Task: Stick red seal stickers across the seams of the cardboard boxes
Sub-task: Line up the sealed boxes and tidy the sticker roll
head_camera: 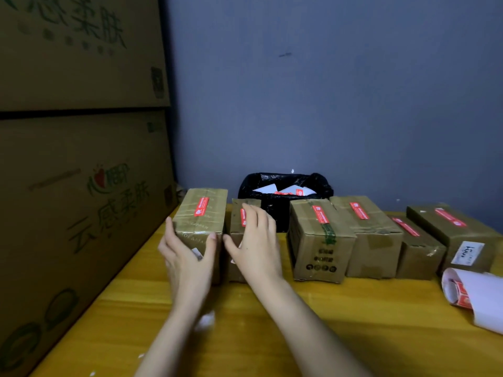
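Head view: six cardboard boxes in a row along the bench's [272, 322] far edge, each with a red seal sticker on top. Left hand [187, 257] grips the leftmost box [200, 213] at its near end, thumb and fingers spread round the two sides. Right hand [254, 240] lies flat on the second box [241, 213], fingers straight, close together. Sticker roll [460, 292] at the bench's right edge. Black-lined bin [285, 191] behind the row, against the wall.

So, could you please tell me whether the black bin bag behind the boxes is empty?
Not empty: the black bin bag gapes open at its top, with white backing papers visible inside.
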A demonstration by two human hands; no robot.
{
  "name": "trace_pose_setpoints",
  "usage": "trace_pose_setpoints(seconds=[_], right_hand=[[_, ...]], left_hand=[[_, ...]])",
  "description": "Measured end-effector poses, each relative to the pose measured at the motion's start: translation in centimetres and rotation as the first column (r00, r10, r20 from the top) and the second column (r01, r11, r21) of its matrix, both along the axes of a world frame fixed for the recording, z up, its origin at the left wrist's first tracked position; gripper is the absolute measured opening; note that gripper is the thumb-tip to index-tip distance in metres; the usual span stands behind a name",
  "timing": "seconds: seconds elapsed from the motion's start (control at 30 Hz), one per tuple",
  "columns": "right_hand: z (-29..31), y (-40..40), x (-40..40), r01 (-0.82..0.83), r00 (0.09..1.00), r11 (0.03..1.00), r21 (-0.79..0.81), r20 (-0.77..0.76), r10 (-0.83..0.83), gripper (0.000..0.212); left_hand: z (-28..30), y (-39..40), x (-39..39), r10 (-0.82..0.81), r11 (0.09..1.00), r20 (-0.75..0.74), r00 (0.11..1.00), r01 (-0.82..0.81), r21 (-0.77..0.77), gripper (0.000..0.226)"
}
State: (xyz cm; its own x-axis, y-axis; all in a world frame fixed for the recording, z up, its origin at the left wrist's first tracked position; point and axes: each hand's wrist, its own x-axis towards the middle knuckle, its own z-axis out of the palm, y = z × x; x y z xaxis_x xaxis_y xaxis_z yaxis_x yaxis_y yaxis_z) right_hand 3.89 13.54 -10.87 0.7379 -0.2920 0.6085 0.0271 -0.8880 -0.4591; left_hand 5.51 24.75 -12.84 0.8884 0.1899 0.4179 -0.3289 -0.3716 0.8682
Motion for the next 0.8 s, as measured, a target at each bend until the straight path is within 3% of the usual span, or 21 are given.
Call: trace_pose_setpoints(seconds=[0.23, 0.33, 0.43, 0.5, 0.57, 0.6, 0.67, 0.73, 0.8], right_hand=[[-1.2, -0.5, -0.3, -0.017, 0.996, 0.999, -0.031, -0.088, 0.014, 0.074], [-0.6, -1.1, -1.2, -0.04, 0.998, 0.996, -0.08, -0.057, 0.036, 0.073], [0.8, -2.9, -3.3, -0.044, 0.991, 0.992, -0.115, 0.123, 0.058, 0.063], [1.9, -5.7, -4.9, 0.044, 0.953, 0.988, -0.148, 0.304, 0.003, 0.049], [2.6, -9.7, -6.2, 0.21, 0.9, 0.972, -0.101, 0.41, -0.151, 0.041], [2.8, -11.9, -6.8, 0.292, 0.882, 0.955, -0.05, 0.401, -0.248, 0.039], [2.5, -16.2, -7.9, 0.434, 0.874, 0.9, 0.026, 0.232, -0.428, 0.041], [1.7, -19.3, -8.7, 0.519, 0.855, 0.854, -0.027, -0.005, -0.519, 0.047], [0.8, -20.5, -9.2, 0.506, 0.846, 0.856, -0.107, -0.133, -0.516, 0.05]], left_hand=[[-0.4, 0.3, 0.6, -0.025, 0.998, 0.004, 1.0, 0.025, -0.061, 0.08], [-0.2, -0.1, 0.2, 0.046, 0.998, 0.045, 0.998, -0.044, -0.045, 0.083], [0.9, -1.0, -1.1, 0.159, 0.979, 0.296, 0.942, -0.19, 0.079, 0.082], [2.2, -2.6, -2.5, 0.083, 0.972, 0.525, 0.847, -0.185, 0.146, 0.073], [3.9, -5.4, -4.3, -0.095, 0.965, 0.634, 0.767, -0.086, 0.249, 0.062], [4.5, -7.1, -5.1, -0.196, 0.947, 0.629, 0.752, -0.022, 0.32, 0.057], [4.6, -11.0, -6.4, -0.322, 0.874, 0.532, 0.783, 0.03, 0.485, 0.052], [4.1, -14.8, -7.1, -0.336, 0.786, 0.39, 0.857, 0.028, 0.617, 0.056], [3.5, -17.5, -7.1, -0.294, 0.71, 0.22, 0.93, 0.058, 0.701, 0.063]])
